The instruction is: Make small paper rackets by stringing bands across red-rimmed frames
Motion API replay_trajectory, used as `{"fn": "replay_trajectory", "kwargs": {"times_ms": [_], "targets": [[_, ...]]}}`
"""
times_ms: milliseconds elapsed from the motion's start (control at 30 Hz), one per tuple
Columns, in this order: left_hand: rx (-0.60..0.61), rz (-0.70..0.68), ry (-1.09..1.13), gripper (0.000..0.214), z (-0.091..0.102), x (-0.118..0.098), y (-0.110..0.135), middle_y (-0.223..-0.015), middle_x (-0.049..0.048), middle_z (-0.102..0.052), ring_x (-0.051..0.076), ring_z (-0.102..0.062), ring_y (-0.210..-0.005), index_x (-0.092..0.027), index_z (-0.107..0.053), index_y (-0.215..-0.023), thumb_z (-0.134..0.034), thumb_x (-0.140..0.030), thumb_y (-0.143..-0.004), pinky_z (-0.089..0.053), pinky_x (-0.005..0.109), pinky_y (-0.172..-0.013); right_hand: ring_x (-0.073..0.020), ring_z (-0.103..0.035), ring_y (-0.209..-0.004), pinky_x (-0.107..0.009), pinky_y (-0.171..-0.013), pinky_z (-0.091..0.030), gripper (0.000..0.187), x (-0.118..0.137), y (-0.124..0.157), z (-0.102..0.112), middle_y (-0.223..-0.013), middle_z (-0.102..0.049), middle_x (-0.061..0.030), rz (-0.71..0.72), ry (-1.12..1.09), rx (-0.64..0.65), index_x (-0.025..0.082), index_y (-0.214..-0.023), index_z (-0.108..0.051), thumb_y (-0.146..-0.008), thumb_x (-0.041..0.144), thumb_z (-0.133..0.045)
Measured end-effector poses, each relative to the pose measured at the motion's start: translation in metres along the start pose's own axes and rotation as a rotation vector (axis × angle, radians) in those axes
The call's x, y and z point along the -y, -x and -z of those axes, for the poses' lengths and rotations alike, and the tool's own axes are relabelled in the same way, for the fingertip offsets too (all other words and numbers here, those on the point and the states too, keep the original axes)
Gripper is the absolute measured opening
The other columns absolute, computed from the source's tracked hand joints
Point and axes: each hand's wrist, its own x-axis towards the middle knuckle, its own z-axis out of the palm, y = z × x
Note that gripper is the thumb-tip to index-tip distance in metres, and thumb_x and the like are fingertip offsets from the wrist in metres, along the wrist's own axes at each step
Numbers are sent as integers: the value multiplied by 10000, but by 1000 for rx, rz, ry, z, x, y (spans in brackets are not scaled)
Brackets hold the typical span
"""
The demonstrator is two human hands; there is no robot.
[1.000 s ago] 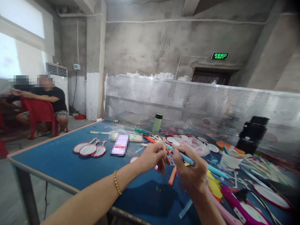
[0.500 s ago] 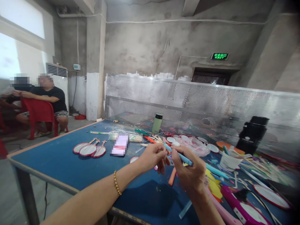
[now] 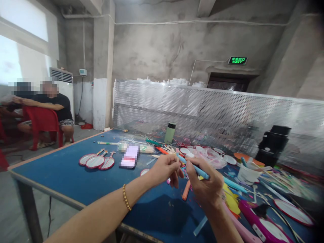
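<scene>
Over the near half of the blue table (image 3: 63,182), both hands meet at the fingertips. My right hand (image 3: 209,182) is closed round a light blue marker (image 3: 201,172), its tip pointing toward the left fingers. My left hand (image 3: 164,167), with a gold bead bracelet at the wrist, pinches a small pinkish strip (image 3: 177,152); its lower part is hidden by the fingers. An orange marker (image 3: 186,190) lies under the hands. Left of them are a phone (image 3: 129,157) and several small red-rimmed white fans (image 3: 95,162).
A green bottle (image 3: 169,133) stands at the back by a perforated metal panel (image 3: 157,98). On the right are a white cup (image 3: 248,173), a magenta device (image 3: 263,222) with a cable, yellow pieces and loose sticks. Two people sit at the far left near a red chair (image 3: 44,123).
The right hand and the light blue marker have shifted very slightly to the right. The left hand keeps its pinch in nearly the same place.
</scene>
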Motion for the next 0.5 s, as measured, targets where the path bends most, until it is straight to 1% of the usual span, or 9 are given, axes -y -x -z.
{"fn": "replay_trajectory", "kwargs": {"times_ms": [133, 300, 500], "targets": [[-11, 9, 4, 163, 0, -2, 1, -630, 4, -618, 115, -586, -377, -157, -449, -782, -536, -289, -823, -405, 179, -326, -129, -649, -606, -231, -555, -497, 105, 0, 0, -1, -710, -708, -7, -7, 5, 0, 188, -799, -673, -862, 187, -588], [-8, 22, -10, 115, 0, -2, 2, -684, 21, -639, 106, -585, -383, -150, -476, -864, -499, -258, -832, -394, 171, -334, -126, -642, -602, -231, -548, -487, 121, -2, -1, 0, -710, -707, -7, -14, 48, -19, 192, -787, -677, -867, 211, -587], [-9, 14, -12, 126, 0, 0, 1, -681, 20, -634, 111, -586, -386, -160, -454, -836, -508, -272, -826, -397, 183, -335, -125, -643, -603, -231, -551, -487, 113, -1, 0, 0, -712, -707, -5, -10, 22, -9, 191, -788, -670, -867, 194, -589]]}}
